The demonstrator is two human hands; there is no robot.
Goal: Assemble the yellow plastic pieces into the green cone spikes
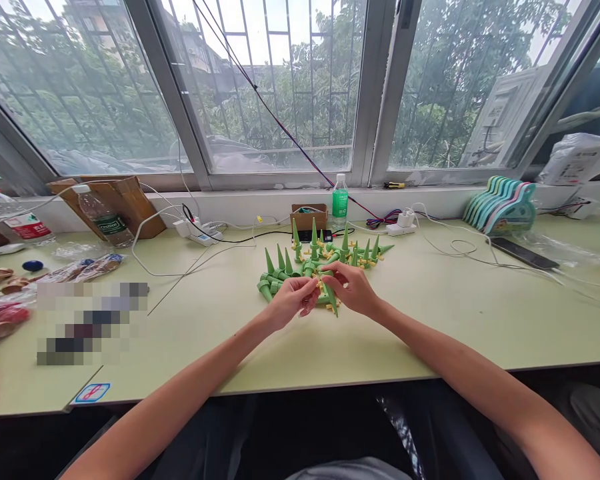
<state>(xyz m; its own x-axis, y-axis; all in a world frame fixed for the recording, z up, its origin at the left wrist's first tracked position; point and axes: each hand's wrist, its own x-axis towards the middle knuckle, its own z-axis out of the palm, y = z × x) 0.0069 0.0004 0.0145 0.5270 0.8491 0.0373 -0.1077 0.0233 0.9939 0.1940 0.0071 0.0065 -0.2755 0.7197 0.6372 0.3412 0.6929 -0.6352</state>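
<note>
My left hand [293, 298] is closed in a pinch at a small yellow valve piece [319, 285], just left of my other hand. My right hand [354, 288] grips a green plant-watering spike [332, 303], whose pointed end slants down toward me. The two hands meet low over the table, and the fingers partly hide where the pieces join. Around and behind them is a cluster of similar green spikes [314, 243] with yellow fittings. Several stand upright, points up, while others lie on their sides [265, 289].
Behind the spikes are a small brown box [309, 218], a phone and a green-labelled bottle [339, 200]. White cables [190, 270] run across the table [430, 320]. To the right are teal racks [500, 207] and a dark phone [524, 254]. People sit at both sides.
</note>
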